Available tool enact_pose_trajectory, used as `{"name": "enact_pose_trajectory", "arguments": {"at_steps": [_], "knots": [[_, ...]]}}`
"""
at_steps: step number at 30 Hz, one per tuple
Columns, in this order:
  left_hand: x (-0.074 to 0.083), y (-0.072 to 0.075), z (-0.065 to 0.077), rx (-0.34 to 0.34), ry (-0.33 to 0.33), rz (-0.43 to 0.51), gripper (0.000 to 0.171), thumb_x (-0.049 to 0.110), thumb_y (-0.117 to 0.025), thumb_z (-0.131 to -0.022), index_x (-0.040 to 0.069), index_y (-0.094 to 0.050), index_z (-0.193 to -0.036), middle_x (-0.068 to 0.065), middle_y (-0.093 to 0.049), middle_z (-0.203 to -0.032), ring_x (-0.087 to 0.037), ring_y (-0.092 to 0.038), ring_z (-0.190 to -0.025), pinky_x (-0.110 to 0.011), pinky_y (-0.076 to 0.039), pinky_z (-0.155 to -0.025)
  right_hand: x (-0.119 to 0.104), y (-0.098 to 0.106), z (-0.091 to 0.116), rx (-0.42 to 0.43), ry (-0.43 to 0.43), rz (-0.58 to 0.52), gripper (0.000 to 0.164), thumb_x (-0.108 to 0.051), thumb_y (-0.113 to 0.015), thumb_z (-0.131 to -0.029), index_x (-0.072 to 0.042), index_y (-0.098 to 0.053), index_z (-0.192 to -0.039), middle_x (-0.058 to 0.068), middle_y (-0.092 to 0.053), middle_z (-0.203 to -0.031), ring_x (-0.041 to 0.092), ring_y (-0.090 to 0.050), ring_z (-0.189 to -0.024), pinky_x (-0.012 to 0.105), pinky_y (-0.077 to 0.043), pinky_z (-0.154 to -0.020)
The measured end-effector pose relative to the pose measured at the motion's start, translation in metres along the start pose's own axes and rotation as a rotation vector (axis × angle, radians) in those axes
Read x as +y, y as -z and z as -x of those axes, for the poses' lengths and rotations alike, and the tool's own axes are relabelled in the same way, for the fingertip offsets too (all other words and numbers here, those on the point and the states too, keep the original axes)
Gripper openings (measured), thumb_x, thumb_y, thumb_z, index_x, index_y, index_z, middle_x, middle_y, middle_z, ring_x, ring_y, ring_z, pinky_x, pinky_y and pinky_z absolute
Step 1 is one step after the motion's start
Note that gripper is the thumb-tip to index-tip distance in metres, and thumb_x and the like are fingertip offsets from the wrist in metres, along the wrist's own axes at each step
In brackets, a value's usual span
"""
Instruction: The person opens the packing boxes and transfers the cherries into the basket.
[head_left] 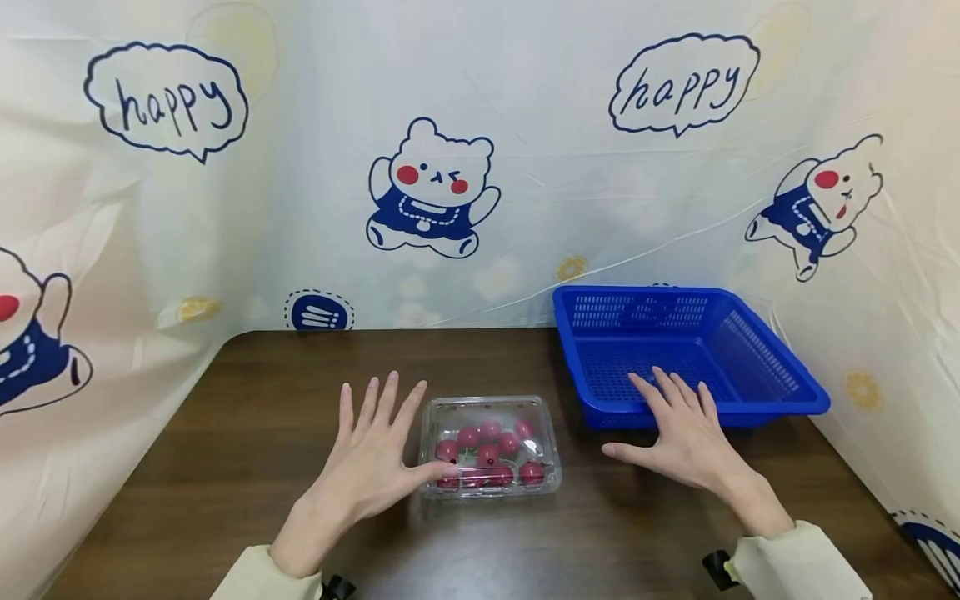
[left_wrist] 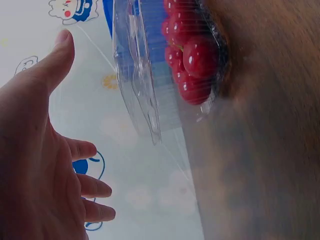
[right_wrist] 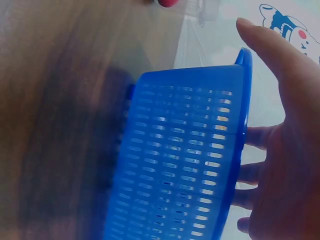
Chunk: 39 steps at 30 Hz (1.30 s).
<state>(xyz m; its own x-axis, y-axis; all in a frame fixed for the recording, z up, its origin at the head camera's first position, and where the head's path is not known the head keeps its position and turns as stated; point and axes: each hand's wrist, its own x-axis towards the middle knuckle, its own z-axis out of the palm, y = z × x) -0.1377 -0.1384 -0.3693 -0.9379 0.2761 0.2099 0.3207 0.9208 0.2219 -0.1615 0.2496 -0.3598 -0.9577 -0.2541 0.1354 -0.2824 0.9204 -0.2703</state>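
Note:
A clear plastic box (head_left: 491, 492) of red cherries (head_left: 488, 454) sits on the table with its lid on. My left hand (head_left: 375, 467) is spread just left of it, the thumb overlapping the box's near left corner in the head view. In the left wrist view the cherries (left_wrist: 200, 57) show through the box wall, apart from the fingers. My right hand (head_left: 686, 437) is spread over the near rim of a blue plastic basket (head_left: 750, 408), fingers reaching above its inside. The right wrist view shows the basket's slotted side (right_wrist: 175, 150) beside the fingers. Neither hand grips anything.
The dark wooden table (head_left: 225, 467) runs back to a pale curtain (head_left: 540, 208) printed with bears and speech bubbles. The basket stands at the table's back right, against the curtain. A gap of bare wood lies between box and basket.

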Motion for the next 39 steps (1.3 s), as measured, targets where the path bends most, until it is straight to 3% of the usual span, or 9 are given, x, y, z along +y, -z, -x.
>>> {"name": "enact_pose_trajectory", "arguments": {"at_steps": [10, 17, 27, 33, 39], "knots": [[-0.002, 0.004, -0.007, -0.041, 0.025, 0.110, 0.099, 0.073, -0.050, -0.080, 0.009, -0.028, -0.151, -0.028, -0.025, -0.157, -0.048, -0.018, -0.143, -0.068, 0.009, -0.111, -0.001, 0.001, -0.015, 0.043, 0.018, -0.003, 0.102, -0.073, -0.060, -0.073, -0.007, -0.037, -0.147, 0.033, -0.031, -0.152, 0.051, -0.023, -0.138, 0.072, -0.008, -0.109], [-0.005, -0.001, -0.016, -0.058, 0.050, 0.171, 0.092, 0.072, -0.041, -0.086, 0.007, -0.032, -0.150, -0.025, -0.033, -0.155, -0.043, -0.027, -0.141, -0.073, -0.001, -0.110, 0.004, -0.003, -0.021, 0.029, 0.013, -0.018, 0.090, -0.067, -0.056, -0.081, -0.007, -0.039, -0.146, 0.031, -0.032, -0.152, 0.051, -0.024, -0.138, 0.071, -0.010, -0.110], [-0.014, 0.002, -0.039, -0.083, 0.043, 0.175, 0.090, 0.070, -0.040, -0.087, 0.006, -0.033, -0.149, -0.027, -0.029, -0.156, -0.045, -0.027, -0.141, -0.076, -0.003, -0.107, 0.003, -0.002, -0.024, -0.040, 0.033, -0.032, 0.084, -0.064, -0.049, -0.087, -0.011, -0.032, -0.150, 0.029, -0.027, -0.156, 0.052, -0.020, -0.139, 0.071, -0.012, -0.110], [-0.011, 0.007, -0.050, -0.092, 0.030, 0.164, 0.091, 0.073, -0.037, -0.086, 0.006, -0.034, -0.149, -0.026, -0.030, -0.155, -0.044, -0.026, -0.141, -0.075, -0.002, -0.108, 0.000, -0.001, -0.028, -0.032, 0.064, -0.016, 0.089, -0.067, -0.049, -0.086, -0.011, -0.030, -0.151, 0.028, -0.028, -0.155, 0.051, -0.023, -0.139, 0.071, -0.016, -0.109], [-0.011, 0.001, -0.055, -0.117, 0.008, 0.147, 0.087, 0.070, -0.037, -0.089, 0.006, -0.037, -0.147, -0.025, -0.034, -0.154, -0.042, -0.027, -0.141, -0.074, -0.005, -0.109, -0.005, 0.002, -0.031, -0.016, 0.125, 0.000, 0.088, -0.067, -0.051, -0.085, -0.012, -0.031, -0.151, 0.026, -0.030, -0.155, 0.049, -0.024, -0.139, 0.069, -0.017, -0.110]]}}
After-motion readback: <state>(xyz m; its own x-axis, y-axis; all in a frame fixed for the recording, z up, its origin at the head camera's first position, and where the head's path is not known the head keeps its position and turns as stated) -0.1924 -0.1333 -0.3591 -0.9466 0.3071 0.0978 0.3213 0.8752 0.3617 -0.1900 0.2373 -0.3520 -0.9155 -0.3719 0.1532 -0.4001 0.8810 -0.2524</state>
